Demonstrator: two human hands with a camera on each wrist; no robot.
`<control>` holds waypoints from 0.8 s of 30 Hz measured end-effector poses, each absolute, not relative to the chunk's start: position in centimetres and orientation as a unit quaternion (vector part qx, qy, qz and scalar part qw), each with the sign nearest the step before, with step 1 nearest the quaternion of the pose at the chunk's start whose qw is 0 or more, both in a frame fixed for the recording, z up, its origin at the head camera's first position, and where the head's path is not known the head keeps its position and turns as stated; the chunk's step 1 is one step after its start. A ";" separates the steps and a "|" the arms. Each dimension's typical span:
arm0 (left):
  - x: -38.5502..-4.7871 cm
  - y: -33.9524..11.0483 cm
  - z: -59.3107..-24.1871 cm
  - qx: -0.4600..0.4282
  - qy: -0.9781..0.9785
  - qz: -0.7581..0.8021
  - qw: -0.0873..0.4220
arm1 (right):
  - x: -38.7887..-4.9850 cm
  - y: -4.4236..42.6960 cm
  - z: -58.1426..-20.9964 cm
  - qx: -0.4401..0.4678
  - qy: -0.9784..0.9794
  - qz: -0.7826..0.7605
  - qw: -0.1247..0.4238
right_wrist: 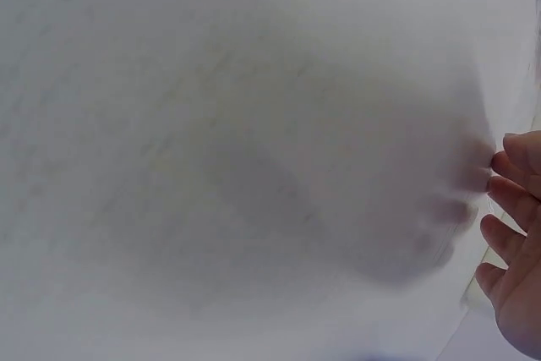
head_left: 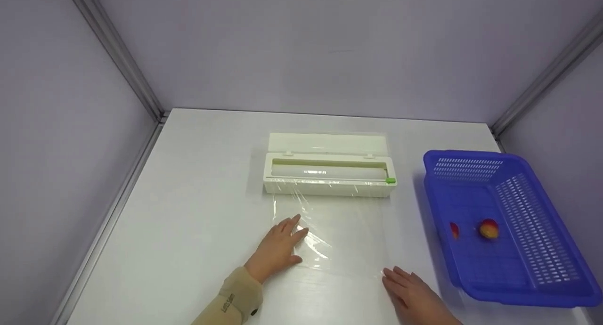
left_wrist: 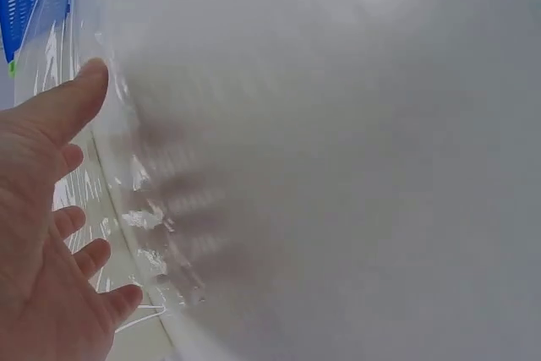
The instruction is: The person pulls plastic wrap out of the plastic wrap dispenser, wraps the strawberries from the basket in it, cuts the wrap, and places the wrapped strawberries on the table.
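Remotely, I watch one left hand (head_left: 277,248), fingers apart, at one dispenser's (head_left: 330,159) seven o'clock and one right hand (head_left: 415,294), whose grip I cannot tell, at five, by one clear film (head_left: 351,240).

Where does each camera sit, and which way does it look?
Head: on the head, looking forward and down at the cling film dispenser, blue basket, left hand and right hand.
Left wrist: on that wrist, facing cling film; left hand's inner side shows.
Right wrist: on that wrist, facing white tabletop; right hand's fingers show.
Head and left wrist share blue basket, cling film and left hand.
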State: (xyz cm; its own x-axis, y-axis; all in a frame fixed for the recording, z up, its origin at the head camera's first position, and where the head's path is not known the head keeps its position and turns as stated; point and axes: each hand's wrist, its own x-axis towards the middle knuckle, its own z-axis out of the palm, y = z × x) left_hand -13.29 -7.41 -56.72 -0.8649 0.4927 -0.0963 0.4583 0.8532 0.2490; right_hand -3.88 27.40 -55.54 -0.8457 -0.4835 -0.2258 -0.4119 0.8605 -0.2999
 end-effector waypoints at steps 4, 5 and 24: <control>-13.0 -7.8 -56.8 0.245 0.955 0.129 0.107 | -3.6 27.9 -55.3 -0.223 0.950 -0.128 0.177; -12.9 -7.9 -56.8 0.244 0.954 0.132 0.110 | -3.5 28.1 -55.2 -0.223 0.949 -0.127 0.182; -12.6 -8.7 -56.9 0.246 0.950 0.145 0.127 | -6.8 31.1 -43.0 -0.080 0.878 -0.446 -0.157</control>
State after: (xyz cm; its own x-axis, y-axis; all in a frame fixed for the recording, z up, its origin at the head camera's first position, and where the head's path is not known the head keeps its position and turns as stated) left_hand -12.57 -8.71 -56.89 -0.8464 0.5048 -0.1699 0.4311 0.8366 0.3380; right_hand -6.83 31.15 -43.03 -0.9378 -0.0004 0.3473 -0.2807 0.5899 -0.7571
